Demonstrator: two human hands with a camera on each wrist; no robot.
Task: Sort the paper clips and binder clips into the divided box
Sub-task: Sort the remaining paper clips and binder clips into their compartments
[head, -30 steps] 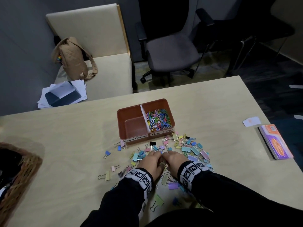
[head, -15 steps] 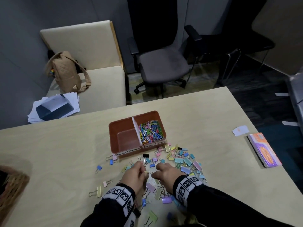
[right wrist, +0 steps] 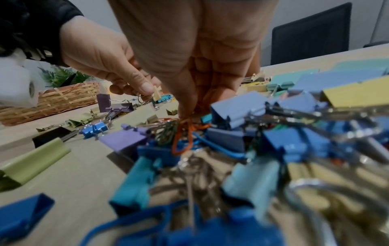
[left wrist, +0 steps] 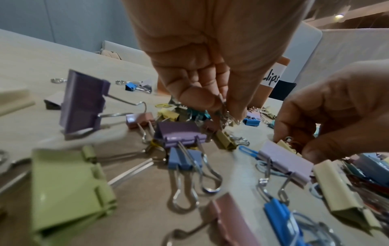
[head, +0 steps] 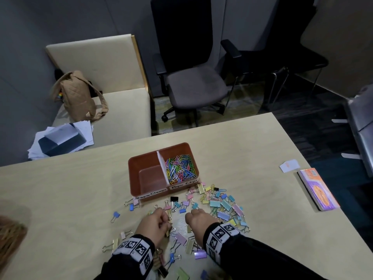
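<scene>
An orange divided box (head: 141, 190) stands mid-table; its right half holds coloured paper clips (head: 180, 168) and its left half is bare. Pastel binder clips (head: 226, 205) lie scattered in front of it, around both hands. My left hand (head: 166, 220) pinches a small beige binder clip (right wrist: 156, 95) by its wire handles (left wrist: 225, 108), just above the pile. A little to the right, my right hand (head: 191, 214) reaches down among the binder clips, its fingertips (right wrist: 183, 109) pinching an orange paper clip (right wrist: 185, 133). A blue paper clip (left wrist: 248, 151) lies under a lilac binder clip (left wrist: 284, 159).
A wicker basket (head: 10, 235) sits at the table's left edge. To the right lie a colourful booklet (head: 317, 191) and a white card (head: 289, 165). Beyond the table's far edge stand a beige seat with a tan bag (head: 78, 96) and an office chair (head: 193, 85).
The hands, close together a second ago, have drawn apart, the left one shifting left. The head view has tilted up, so the box and hands sit lower in frame.
</scene>
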